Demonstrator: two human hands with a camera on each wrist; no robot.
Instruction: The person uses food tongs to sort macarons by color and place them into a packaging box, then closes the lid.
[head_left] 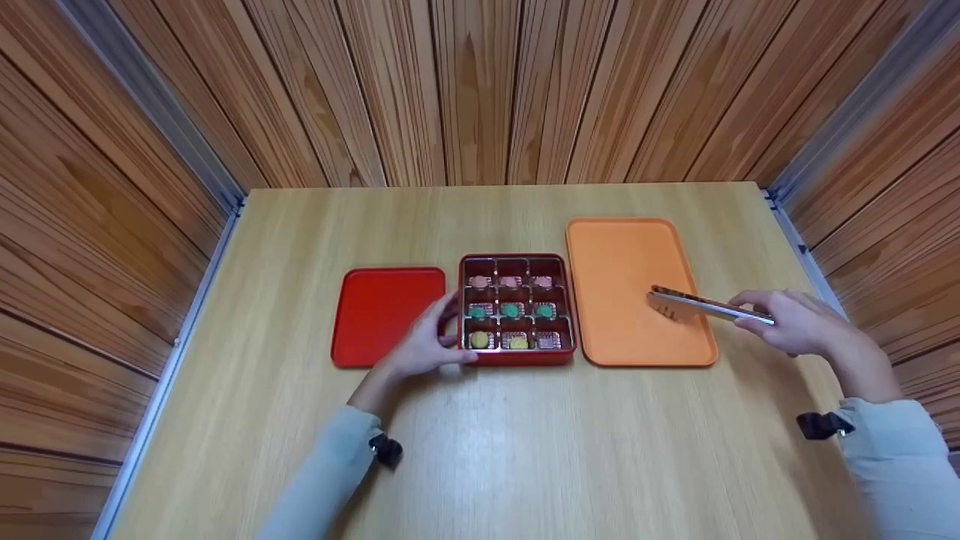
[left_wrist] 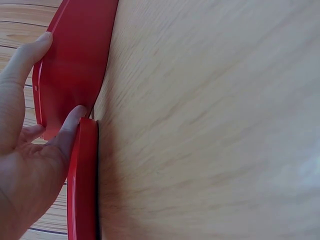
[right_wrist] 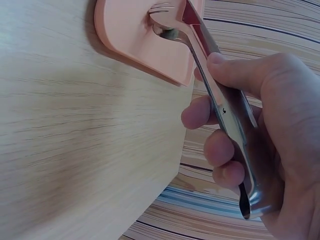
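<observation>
At the far left of your wooden table (head_left: 510, 435), a flat, square red lid (head_left: 386, 311) lies by itself. Just right of it is your left hand (head_left: 427, 341), holding the red box (head_left: 517, 358) by its near left corner: your thumb lies along the front wall, your fingers reach round the left side. In the left wrist view, one finger sits where box and lid come close together.

The box stands upright, mid-table, divided into nine compartments. Three pink pieces (head_left: 511, 282) fill the back row, one to each compartment; three green pieces (head_left: 510, 310) sit likewise in the middle row. In the front row, yellow pieces (head_left: 479, 340) lie in the left and middle compartments, and the right one shows its patterned base.

Just beside the box, on its right, a longer orange tray (head_left: 622, 322) lies flat. Above its right side are the tips of metal tongs (head_left: 712, 306), slanting down to the left. The right wrist view shows a small greenish thing (right_wrist: 172, 34) at the tips; you cannot tell whether they grip it.

At the far right, your right hand (head_left: 799, 322) holds the tongs, thumb on one arm, fingers curled against the other.
</observation>
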